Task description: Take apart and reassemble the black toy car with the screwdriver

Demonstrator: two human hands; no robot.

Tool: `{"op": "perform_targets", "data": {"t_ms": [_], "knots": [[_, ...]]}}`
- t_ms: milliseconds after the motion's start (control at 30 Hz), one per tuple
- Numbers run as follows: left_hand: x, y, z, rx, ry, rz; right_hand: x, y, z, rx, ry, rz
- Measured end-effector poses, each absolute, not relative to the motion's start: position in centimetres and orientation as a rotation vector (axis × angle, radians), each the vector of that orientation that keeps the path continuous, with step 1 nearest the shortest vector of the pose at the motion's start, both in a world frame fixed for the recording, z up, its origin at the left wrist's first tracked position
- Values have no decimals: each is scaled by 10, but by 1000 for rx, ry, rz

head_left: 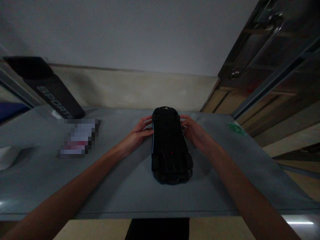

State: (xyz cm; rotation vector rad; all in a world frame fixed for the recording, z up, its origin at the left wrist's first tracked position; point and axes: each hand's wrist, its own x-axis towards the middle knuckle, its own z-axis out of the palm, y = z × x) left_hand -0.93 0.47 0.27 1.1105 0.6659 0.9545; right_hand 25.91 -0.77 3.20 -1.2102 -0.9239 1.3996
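Observation:
A black toy car [170,143] shows its underside, with wheels at its sides and a small red dot near the lower part. It is at the middle of the grey table [120,196]. My left hand [140,132] holds the car's left side near the far end, fingers against its edge. On the opposite side, my right hand [193,130] grips the right edge near the far wheel, its fingers partly hidden by the car.
A dark bottle-like object marked SPORT [53,91] stands tilted at the back left. Near it lies a blurred-out flat item [78,138]. A white object [8,156] is at the left edge. Green plastic [237,128] lies at the right; a wall is behind.

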Motion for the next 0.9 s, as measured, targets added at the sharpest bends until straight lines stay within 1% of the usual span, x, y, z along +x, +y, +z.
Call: {"op": "perform_targets", "data": {"t_ms": [200,633,900], "knots": [[-7,2,3,1063,641,982,256,-12,35,-1135,-832,1482],[-6,0,-4,1055,610,994,248,-18,38,-1030,-813,1479],[-7,0,1,1087,625,992,252,-16,32,-1037,-841,1473]]}}
